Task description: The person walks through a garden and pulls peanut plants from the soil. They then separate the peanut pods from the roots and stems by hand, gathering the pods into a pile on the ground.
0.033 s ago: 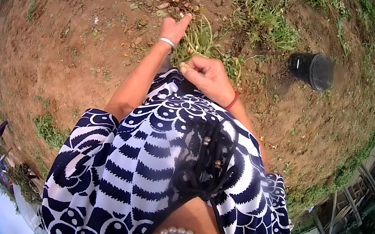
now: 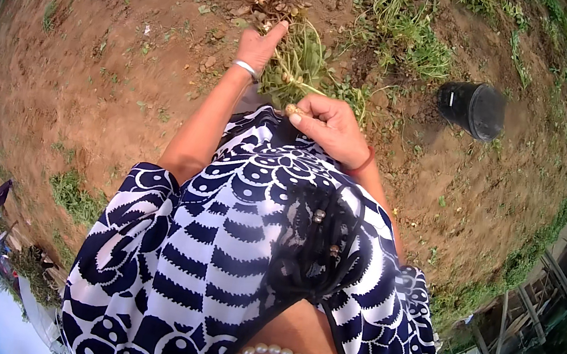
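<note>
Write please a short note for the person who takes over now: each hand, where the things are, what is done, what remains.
Left hand: stretched out to the uprooted plant on the soil, touching its root clump with pale pods.
Right hand: shut on one small pale pod, held near the body.
Black bucket: on the ground to the right, contents not visible.
Done: one pod in hand. Left: pods on the roots.

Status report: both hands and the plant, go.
Left hand reaching onto uprooted plant, near its pods. Right hand pinching a small pale pod. Black bucket off to the right, nothing in the way.
</note>
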The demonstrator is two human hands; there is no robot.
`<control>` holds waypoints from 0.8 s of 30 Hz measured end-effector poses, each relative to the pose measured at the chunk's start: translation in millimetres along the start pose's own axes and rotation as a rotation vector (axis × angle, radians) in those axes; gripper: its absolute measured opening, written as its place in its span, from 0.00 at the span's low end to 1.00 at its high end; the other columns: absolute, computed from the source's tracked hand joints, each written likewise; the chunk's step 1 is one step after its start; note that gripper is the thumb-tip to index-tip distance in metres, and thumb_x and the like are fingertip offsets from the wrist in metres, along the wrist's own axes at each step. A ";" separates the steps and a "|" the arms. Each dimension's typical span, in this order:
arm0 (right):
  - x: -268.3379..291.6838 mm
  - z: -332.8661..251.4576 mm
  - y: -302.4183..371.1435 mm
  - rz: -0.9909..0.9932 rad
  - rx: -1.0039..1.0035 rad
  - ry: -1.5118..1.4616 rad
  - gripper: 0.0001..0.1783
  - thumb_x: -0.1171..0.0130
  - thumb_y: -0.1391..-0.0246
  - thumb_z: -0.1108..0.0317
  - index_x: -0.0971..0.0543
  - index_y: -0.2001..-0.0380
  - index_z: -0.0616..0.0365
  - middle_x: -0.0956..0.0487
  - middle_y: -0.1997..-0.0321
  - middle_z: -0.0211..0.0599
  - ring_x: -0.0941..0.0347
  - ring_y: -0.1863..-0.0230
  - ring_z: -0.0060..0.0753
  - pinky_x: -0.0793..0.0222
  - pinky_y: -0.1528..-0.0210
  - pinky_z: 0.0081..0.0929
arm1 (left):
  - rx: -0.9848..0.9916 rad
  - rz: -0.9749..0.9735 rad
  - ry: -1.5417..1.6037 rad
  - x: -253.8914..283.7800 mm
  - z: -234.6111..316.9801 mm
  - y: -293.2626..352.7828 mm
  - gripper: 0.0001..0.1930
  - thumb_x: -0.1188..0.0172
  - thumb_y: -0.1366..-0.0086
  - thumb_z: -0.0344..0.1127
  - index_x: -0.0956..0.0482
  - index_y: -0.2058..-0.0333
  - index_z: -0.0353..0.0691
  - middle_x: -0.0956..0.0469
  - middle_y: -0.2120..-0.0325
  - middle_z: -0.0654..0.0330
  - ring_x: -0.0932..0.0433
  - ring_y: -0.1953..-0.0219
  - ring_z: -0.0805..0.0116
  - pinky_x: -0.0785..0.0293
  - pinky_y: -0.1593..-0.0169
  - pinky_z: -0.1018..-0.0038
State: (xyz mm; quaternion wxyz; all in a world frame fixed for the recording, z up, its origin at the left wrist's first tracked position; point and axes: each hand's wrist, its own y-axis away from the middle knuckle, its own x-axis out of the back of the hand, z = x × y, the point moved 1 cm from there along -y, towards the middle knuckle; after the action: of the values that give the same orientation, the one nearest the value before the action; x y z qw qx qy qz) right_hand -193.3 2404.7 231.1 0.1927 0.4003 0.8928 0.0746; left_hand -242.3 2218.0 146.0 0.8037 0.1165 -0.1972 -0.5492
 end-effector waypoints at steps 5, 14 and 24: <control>26.6 -12.9 6.9 0.033 0.157 -0.331 0.09 0.43 0.52 0.70 0.28 0.67 0.60 0.28 0.71 0.28 0.35 0.72 0.15 0.43 0.74 0.11 | -0.072 -0.080 0.363 -4.1 -2.6 9.7 0.19 0.35 0.48 0.38 0.26 0.61 0.30 0.25 0.65 0.61 0.28 0.65 0.76 0.31 0.59 0.77; 23.0 -44.9 -54.3 0.580 0.557 0.784 0.04 0.44 0.50 0.69 0.23 0.75 0.56 0.30 0.80 0.30 0.32 0.80 0.26 0.39 0.80 0.18 | 0.011 -0.308 0.446 -2.7 3.1 25.9 0.17 0.36 0.47 0.35 0.26 0.60 0.32 0.24 0.65 0.61 0.28 0.64 0.76 0.30 0.60 0.76; 19.0 -39.0 -82.2 0.363 0.439 1.325 0.06 0.44 0.57 0.67 0.27 0.74 0.55 0.25 0.75 0.36 0.27 0.74 0.44 0.31 0.74 0.38 | -0.034 -0.356 0.461 -3.8 -11.6 31.6 0.15 0.41 0.45 0.31 0.27 0.59 0.33 0.24 0.64 0.62 0.28 0.62 0.75 0.30 0.57 0.77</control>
State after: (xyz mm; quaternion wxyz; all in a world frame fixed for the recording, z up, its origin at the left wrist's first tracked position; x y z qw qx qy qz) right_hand -276.9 2364.8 237.7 -0.4894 0.4427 0.7359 0.1514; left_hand -211.9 2232.9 147.7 0.7201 0.2575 0.0234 -0.6439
